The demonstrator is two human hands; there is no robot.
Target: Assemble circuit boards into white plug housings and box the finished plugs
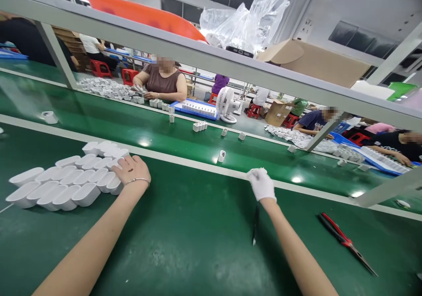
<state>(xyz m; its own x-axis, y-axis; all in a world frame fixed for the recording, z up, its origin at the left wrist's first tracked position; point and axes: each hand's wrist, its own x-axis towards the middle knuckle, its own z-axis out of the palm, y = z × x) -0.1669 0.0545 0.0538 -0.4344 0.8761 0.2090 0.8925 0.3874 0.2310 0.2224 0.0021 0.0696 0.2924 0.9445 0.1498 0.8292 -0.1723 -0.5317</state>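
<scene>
My bare left hand [134, 171], a bracelet on its wrist, is at the right end of a group of white oval cups [86, 195]. Its fingers are bent over the nearest white oval cup [114, 163] and partly hide it. A white glove covers my right hand [262, 184], which is closed above the bench near the pale divider strip. From below its palm a thin black tool [256, 225] with a pale tip points down; the glove hides its upper end. Red-and-black long-nose pliers [346, 242] lie to the right of my right arm.
Beyond the pale strip [184, 160], a green belt [158, 135] carries scattered small white parts, one a white housing [221, 156]. A metal shelf frame [211, 56] crosses overhead with posts down to the bench. Across the belt, co-workers sit by piles of parts and blue trays [178, 107].
</scene>
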